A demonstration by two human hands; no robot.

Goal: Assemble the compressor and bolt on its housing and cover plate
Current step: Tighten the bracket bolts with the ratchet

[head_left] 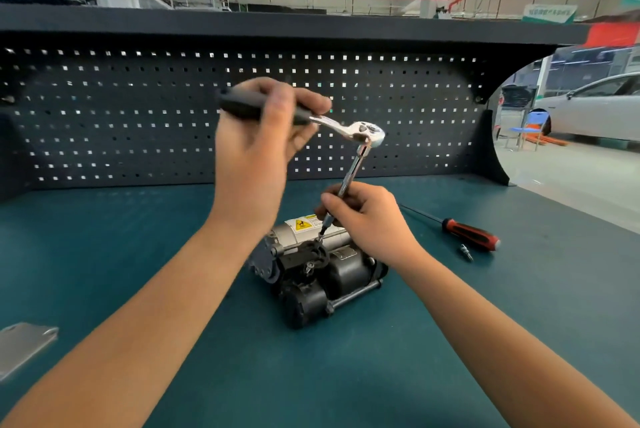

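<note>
Gripping black-handled chrome ratchet wrench (363, 131) in curled left hand (256, 143); pinching its slim steel extension bar (351, 173) with right hand (370, 223). Just beneath those right fingertips: squat black-and-silver metal compressor (311, 275), probably heavy, rigid, stable; best steadied by its cylindrical body.

The left forearm (156, 306) and right forearm (485, 323) are bare along their whole visible length, from the lower edge to the wrists. The left hand (256, 143) and right hand (370, 223) are bare too. The left one's outline is slightly blurred.
</note>
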